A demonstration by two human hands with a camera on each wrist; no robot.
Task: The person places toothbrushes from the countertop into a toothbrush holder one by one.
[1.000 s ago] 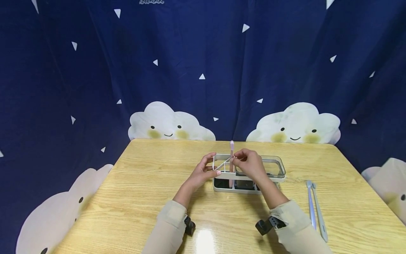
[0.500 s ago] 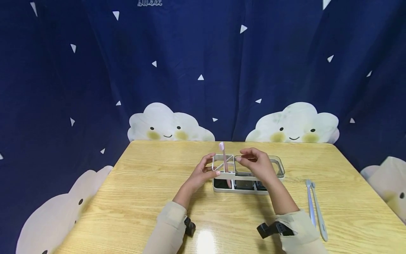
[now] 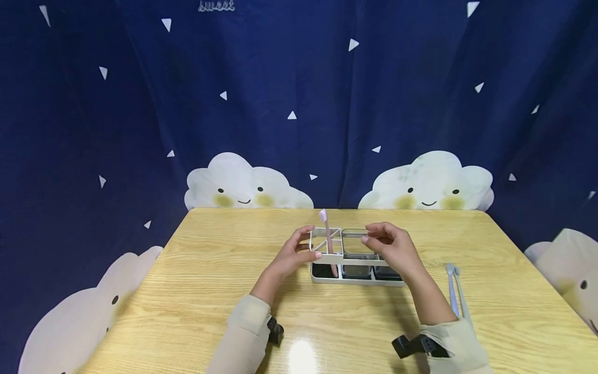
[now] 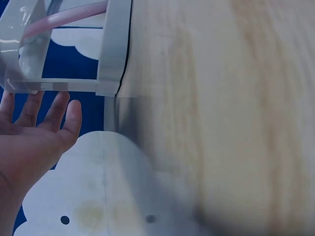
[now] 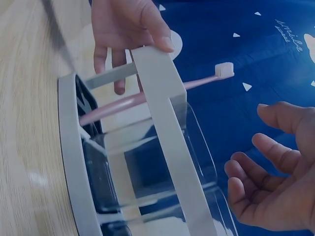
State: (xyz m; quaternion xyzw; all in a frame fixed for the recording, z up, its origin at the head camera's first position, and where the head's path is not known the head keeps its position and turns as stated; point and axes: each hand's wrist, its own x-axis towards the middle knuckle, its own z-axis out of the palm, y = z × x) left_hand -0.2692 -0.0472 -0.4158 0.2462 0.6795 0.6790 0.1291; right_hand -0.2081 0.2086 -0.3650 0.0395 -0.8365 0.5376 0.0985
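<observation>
A white two-tier toothbrush holder (image 3: 333, 258) stands on the table, its top left section split by thin dividers. One pink toothbrush (image 3: 329, 236) leans in that section, head up and tilted left, its foot in the lower tray. My left hand (image 3: 290, 259) holds the holder's upper left end, the thumb at the front corner and the fingers at the side and behind. Above the holder's right part is my right hand (image 3: 397, 250). In the right wrist view this right hand (image 5: 280, 172) has loosely bent fingers with nothing between them, apart from the clear cup (image 5: 147, 167).
Two more toothbrushes, one purple (image 3: 452, 291) and one grey-green (image 3: 462, 296), lie side by side on the wooden table (image 3: 196, 291) to the right. A dark blue curtain (image 3: 261, 78) with clouds hangs behind the table.
My right hand has let go of the pink toothbrush and moved right. The toothbrush has tipped to the left in its section. My left hand stays at the holder's end.
</observation>
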